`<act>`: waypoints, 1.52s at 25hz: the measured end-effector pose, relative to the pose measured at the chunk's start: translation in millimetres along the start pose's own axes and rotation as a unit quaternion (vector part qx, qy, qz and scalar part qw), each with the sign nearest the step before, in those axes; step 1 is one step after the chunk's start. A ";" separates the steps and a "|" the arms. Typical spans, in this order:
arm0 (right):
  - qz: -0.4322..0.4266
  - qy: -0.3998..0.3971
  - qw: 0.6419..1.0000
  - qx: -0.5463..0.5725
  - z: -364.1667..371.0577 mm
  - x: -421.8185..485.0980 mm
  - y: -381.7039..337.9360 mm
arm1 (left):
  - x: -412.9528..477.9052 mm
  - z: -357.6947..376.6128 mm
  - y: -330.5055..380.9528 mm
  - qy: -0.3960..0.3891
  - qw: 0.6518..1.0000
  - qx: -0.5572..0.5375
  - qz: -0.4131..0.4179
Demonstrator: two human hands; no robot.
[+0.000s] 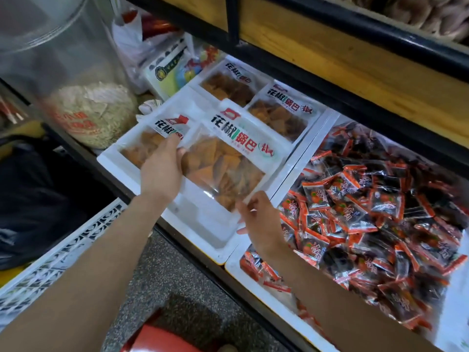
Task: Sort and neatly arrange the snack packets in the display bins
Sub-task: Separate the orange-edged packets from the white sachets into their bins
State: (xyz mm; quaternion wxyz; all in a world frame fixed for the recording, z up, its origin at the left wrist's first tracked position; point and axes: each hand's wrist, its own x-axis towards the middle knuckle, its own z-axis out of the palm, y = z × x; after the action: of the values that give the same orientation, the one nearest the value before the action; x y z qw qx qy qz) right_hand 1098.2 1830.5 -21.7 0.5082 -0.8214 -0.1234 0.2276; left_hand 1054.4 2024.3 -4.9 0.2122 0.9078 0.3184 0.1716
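Note:
A large clear packet of golden crisps (228, 163) with a white printed header is held over the white foam bin (203, 232). My left hand (162, 171) grips its left edge, thumb on top. My right hand (258, 219) pinches its near right corner. Under the left hand lies a second like packet (147, 143) in the bin. Two more such packets (276, 115) lie at the bin's far end. The neighbouring bin (256, 283) to the right is heaped with several small red-and-black packets (375, 214).
A wooden shelf with black rails (355, 59) overhangs the bins. A clear jar of pale flakes (83, 97) stands at left, bags (167, 69) behind it. A white lattice crate (58, 250) and a red stool (162, 339) sit on the floor below.

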 end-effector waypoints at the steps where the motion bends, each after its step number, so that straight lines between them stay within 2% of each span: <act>1: 0.026 -0.009 1.000 0.001 5.7 1.6 7.7 | 0.3 9.5 -5.1 -0.009 1.000 0.004 0.010; 5: 0.064 -0.031 0.997 -0.008 22.5 -7.3 36.0 | -23.7 41.8 -32.2 -0.060 0.998 0.009 -0.006; 7: 0.068 -0.023 0.997 0.003 29.6 -9.6 40.7 | -28.1 50.0 -43.7 -0.055 0.998 0.011 -0.013; 10: 0.100 -0.034 0.994 0.005 33.9 -5.8 39.8 | -20.4 57.9 -48.6 -0.058 0.996 0.070 0.005; 13: 0.110 -0.071 0.986 -0.107 32.0 3.1 40.7 | -18.0 66.3 -47.9 -0.059 0.993 0.105 -0.018; 16: 0.093 -0.085 0.953 -0.274 29.0 9.2 38.9 | -19.3 67.0 -40.6 -0.078 0.988 0.112 -0.077; 17: 0.082 -0.092 0.947 -0.297 26.1 7.2 40.6 | -19.9 65.2 -34.7 -0.086 0.984 0.123 -0.092; 19: 0.045 -0.128 0.960 -0.245 16.9 -4.9 43.2 | -25.2 59.1 -19.0 -0.102 0.974 0.178 -0.097; 21: 0.000 -0.153 0.978 -0.142 -6.4 -28.5 46.6 | -40.0 56.8 -0.8 -0.117 0.968 0.212 -0.059; 22: -0.025 -0.132 0.984 -0.113 -26.1 -42.9 52.8 | -52.1 59.6 12.9 -0.132 0.969 0.206 -0.031; 24: -0.060 -0.082 0.987 -0.122 -73.4 -73.2 77.4 | -83.4 70.6 42.9 -0.173 0.973 0.150 0.028; 26: -0.035 -0.018 0.989 -0.140 -131.2 -114.2 111.5 | -125.3 84.9 83.6 -0.202 0.971 0.071 0.103; 28: -0.025 0.093 0.984 -0.149 -200.6 -163.0 153.0 | -173.8 106.1 136.0 -0.196 0.957 0.007 0.216; 31: 0.078 0.221 0.951 -0.203 -299.7 -235.6 233.3 | -248.8 138.3 224.3 -0.207 0.906 -0.098 0.357; 33: 0.192 0.271 0.913 -0.235 -359.4 -281.8 283.9 | -299.8 166.0 277.8 -0.247 0.863 -0.123 0.424; 34: 0.238 0.277 0.902 -0.230 -380.5 -298.5 305.0 | -322.5 180.7 298.2 -0.271 0.848 -0.109 0.442; 36: 0.324 0.279 0.886 -0.180 -405.5 -317.0 336.2 | -363.2 219.0 325.2 -0.302 0.843 -0.020 0.445; 38: 0.426 0.260 0.863 -0.083 -417.3 -313.6 368.9 | -398.0 243.8 352.1 -0.340 0.857 0.092 0.376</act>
State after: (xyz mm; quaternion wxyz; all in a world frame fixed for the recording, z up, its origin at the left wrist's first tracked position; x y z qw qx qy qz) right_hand 1024.5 1202.3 -114.0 0.3058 -0.8624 0.3567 0.1886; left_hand 1047.3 1449.0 -108.4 0.1424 0.9757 -0.1247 -0.1105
